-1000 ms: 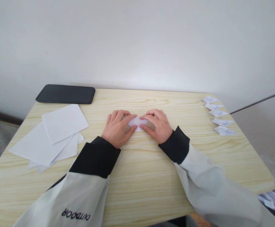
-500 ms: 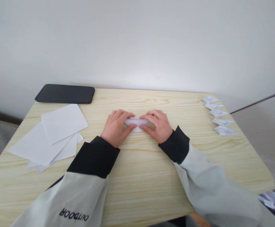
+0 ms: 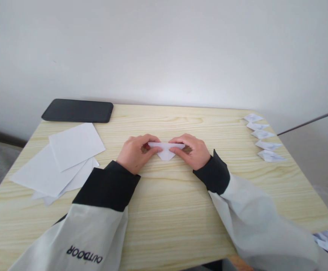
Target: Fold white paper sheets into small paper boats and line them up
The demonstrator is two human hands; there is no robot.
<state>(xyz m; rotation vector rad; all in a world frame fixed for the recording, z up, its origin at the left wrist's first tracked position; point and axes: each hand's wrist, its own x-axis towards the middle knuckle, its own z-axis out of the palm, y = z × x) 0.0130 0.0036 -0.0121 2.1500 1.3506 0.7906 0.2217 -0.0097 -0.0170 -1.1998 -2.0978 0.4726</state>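
Observation:
A small piece of folded white paper [image 3: 166,153] is held between my two hands over the middle of the table. It has a straight top edge and narrows toward me to a blunt lower end. My left hand [image 3: 137,152] pinches its left part between thumb and fingers. On the other side, my right hand [image 3: 193,150] grips the right part the same way, thumb in front. The fingertips behind the paper are partly hidden.
Loose white paper sheets [image 3: 77,146] overlap on the left of the wooden table [image 3: 175,218]. Behind them lies a black phone [image 3: 77,111]. Several folded paper pieces [image 3: 271,156] form a column near the right edge. A white wall [image 3: 164,52] rises behind the table.
My hands have moved slightly apart along the folded paper. More of the paper's top edge and lower part now shows between them.

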